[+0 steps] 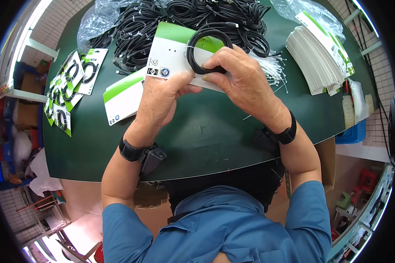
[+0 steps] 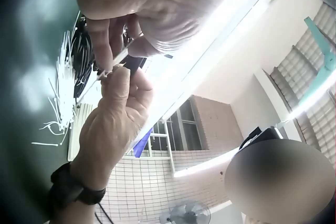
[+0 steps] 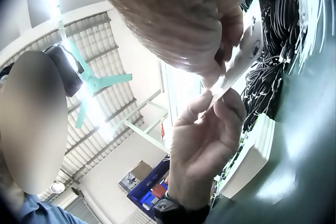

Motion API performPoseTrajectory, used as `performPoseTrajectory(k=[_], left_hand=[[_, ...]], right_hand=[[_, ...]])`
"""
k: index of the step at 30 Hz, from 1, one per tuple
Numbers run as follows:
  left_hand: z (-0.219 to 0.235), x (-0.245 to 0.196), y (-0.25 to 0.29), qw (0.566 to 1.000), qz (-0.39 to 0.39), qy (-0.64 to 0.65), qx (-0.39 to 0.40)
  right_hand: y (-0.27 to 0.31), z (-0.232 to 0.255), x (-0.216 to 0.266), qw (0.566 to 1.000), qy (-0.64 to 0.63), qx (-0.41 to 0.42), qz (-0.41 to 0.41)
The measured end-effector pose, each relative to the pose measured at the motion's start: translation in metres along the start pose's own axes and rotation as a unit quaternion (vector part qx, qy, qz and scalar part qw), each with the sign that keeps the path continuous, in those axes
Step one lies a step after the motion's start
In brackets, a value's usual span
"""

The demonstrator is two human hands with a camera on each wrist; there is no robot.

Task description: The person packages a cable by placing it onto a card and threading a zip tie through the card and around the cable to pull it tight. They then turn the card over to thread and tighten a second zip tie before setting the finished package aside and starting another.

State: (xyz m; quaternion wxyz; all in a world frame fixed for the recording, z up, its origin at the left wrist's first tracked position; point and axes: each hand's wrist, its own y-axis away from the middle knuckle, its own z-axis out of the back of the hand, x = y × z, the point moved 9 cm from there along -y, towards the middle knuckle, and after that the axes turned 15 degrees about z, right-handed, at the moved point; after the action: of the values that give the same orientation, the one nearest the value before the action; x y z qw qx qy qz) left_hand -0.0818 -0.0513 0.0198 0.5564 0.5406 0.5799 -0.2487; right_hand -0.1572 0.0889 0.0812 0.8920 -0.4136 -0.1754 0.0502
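In the head view a white and green card (image 1: pixel 173 48) is held up over the table, tilted. The left hand (image 1: pixel 162 94) pinches its lower edge. A coil of black cable (image 1: pixel 193 57) lies against the card's right part, and the right hand (image 1: pixel 245 79) grips coil and card there with thumb and fingers. In the left wrist view the right hand (image 2: pixel 107 124) meets the card's edge close to the left fingers. The right wrist view shows the left hand (image 3: pixel 202 140) pinching the card (image 3: pixel 241 61) from below; the coil cannot be made out there.
Behind the hands lies a heap of black cables (image 1: pixel 136 39), with white ties (image 1: pixel 272 70) beside it. A card stack (image 1: pixel 314 61) stands at the right, another (image 1: pixel 123 98) left of centre. Carded cables (image 1: pixel 66 92) are piled at the far left. Plastic bags (image 1: pixel 96 22) lie behind.
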Motion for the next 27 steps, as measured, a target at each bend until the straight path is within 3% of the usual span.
performPoseTrajectory(k=[1,5,9,13,21,27], left_hand=[[-0.002,0.003,0.0,0.998,0.009,0.061,0.012],[-0.013,0.019,-0.006,0.99,0.07,0.073,0.099],[-0.018,0.028,-0.008,0.984,0.088,0.101,0.117],[-0.018,0.029,-0.006,0.992,0.054,0.095,0.069],[-0.017,0.026,0.002,0.995,0.06,0.064,0.054],[-0.012,0.038,-0.005,0.989,0.1,0.019,0.105]], right_hand=[[0.001,-0.001,-0.003,1.0,-0.001,0.012,-0.01],[0.008,-0.007,-0.017,0.996,-0.057,0.036,-0.057],[0.011,-0.008,-0.02,0.991,-0.093,0.04,-0.088],[0.009,-0.004,-0.019,0.992,-0.075,0.041,-0.089],[0.009,-0.004,-0.02,0.99,-0.103,0.038,-0.087],[0.01,-0.006,-0.021,0.987,-0.116,0.042,-0.101]])
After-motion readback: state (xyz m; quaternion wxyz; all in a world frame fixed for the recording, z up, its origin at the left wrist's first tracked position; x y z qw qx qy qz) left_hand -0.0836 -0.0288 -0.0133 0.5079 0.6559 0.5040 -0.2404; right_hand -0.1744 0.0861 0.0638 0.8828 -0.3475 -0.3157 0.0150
